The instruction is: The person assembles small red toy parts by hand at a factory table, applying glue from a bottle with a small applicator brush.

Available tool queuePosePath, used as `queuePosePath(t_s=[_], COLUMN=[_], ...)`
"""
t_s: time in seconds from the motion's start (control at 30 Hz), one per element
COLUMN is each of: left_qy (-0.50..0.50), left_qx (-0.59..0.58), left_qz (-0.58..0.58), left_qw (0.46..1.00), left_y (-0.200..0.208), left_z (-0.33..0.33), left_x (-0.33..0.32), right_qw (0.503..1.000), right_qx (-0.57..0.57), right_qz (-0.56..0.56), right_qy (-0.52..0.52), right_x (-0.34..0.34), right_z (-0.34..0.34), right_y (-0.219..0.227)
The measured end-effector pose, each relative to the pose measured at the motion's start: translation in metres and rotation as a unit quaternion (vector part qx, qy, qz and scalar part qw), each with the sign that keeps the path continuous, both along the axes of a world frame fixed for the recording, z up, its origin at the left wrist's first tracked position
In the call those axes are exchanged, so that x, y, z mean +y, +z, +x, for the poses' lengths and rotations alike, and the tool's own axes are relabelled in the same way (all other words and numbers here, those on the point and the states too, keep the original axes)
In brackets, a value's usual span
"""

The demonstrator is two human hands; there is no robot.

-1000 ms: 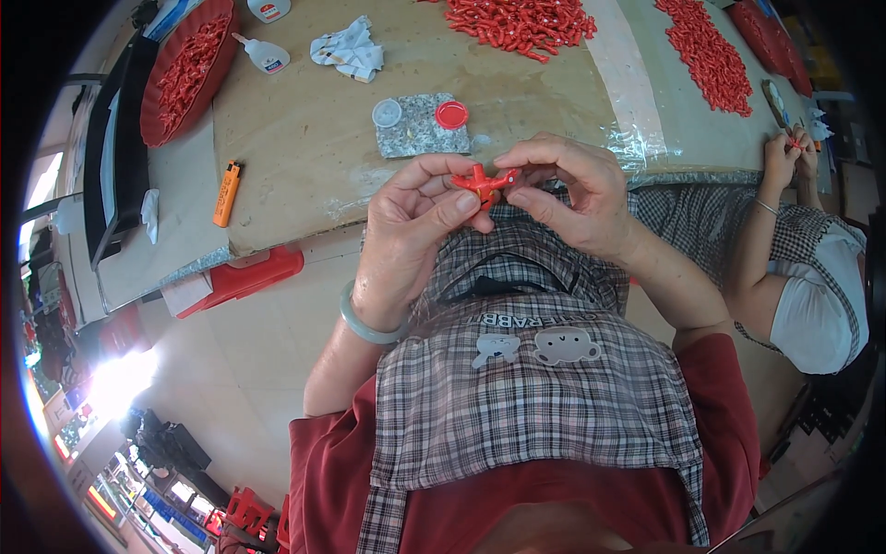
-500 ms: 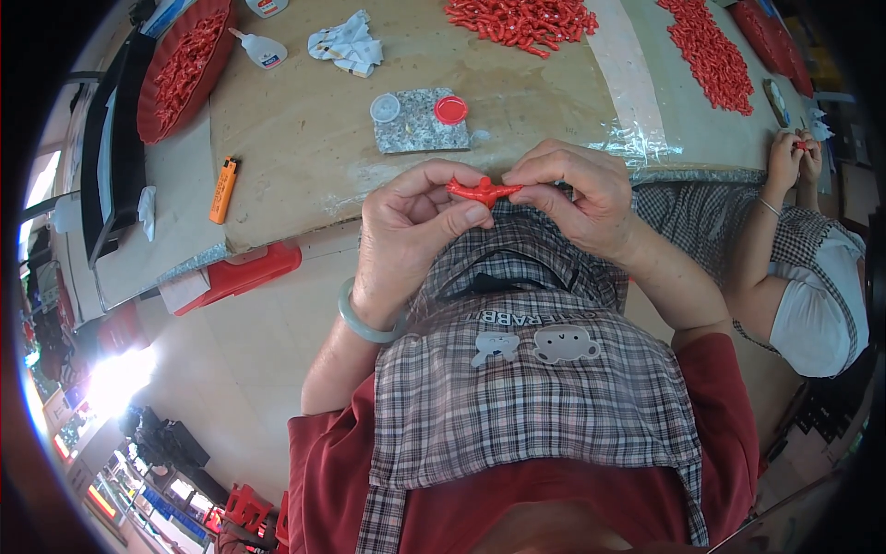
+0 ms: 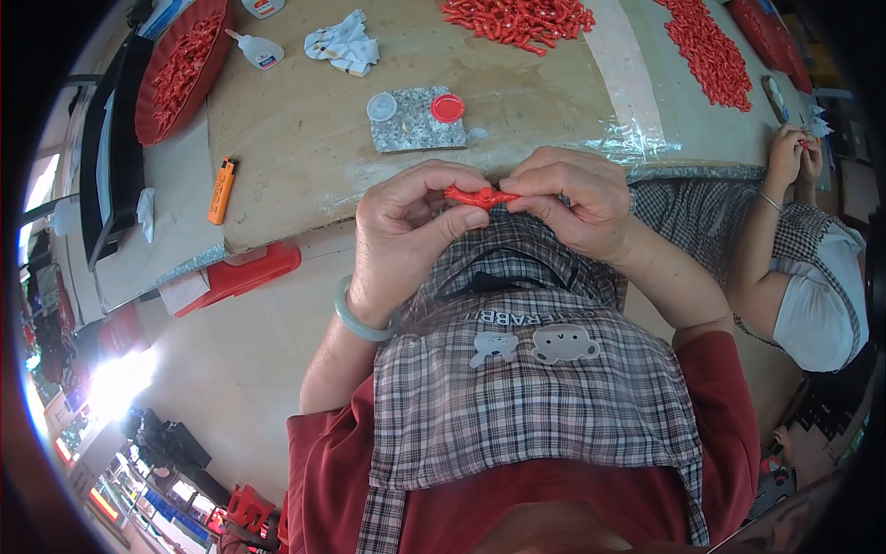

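Observation:
A small, glossy red piece, long and knobbly, is stretched between both my hands just off the table's front edge; its exact kind I cannot make out. My left hand pinches one end between thumb and forefinger. The other end is pinched by the thumb and fingertips of my right hand. Beyond my hands a speckled grey stone slab lies on the table, bearing a whitish round cap and a red round cap. A heap of similar red pieces lies farther back.
At the left stand a red tray of red pieces, a white glue bottle, an orange lighter and a crumpled cloth. Another red heap lies right. A co-worker's hands hold a red piece at the far right.
The red piece has turned slightly between my fingers, so its upward knob no longer stands out. Both hands keep their pinch. The whole view has shifted a little.

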State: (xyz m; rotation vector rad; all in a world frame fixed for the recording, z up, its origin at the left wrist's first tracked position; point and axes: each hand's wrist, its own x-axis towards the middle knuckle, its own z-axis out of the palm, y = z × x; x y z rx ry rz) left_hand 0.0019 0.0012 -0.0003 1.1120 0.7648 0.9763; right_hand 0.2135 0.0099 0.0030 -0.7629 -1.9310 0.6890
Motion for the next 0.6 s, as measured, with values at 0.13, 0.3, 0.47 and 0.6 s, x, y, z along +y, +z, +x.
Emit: queuePosePath(t_s=[0.13, 0.3, 0.47, 0.6], left_qy=[-0.005, -0.021, -0.034, -0.025], left_qx=[-0.032, -0.086, -0.093, -0.109], left_qz=[0.023, -0.059, -0.066, -0.039], left_qw=[0.999, 0.994, 0.993, 0.993], left_y=[-0.001, 0.004, 0.001, -0.005], left_z=[0.0, 0.003, 0.003, 0.006], left_x=[-0.001, -0.002, -0.002, -0.002], right_qw=[1.0, 0.998, 0.998, 0.998], right_qx=[0.011, 0.049, 0.05, 0.058], right_qz=[-0.022, -0.019, -0.017, -0.027], right_qy=[0.015, 0.026, 0.029, 0.028], right_x=[0.003, 0.005, 0.003, 0.002], right_z=[0.002, 0.004, 0.004, 0.005], right_y=[0.003, 0.003, -0.001, -0.002])
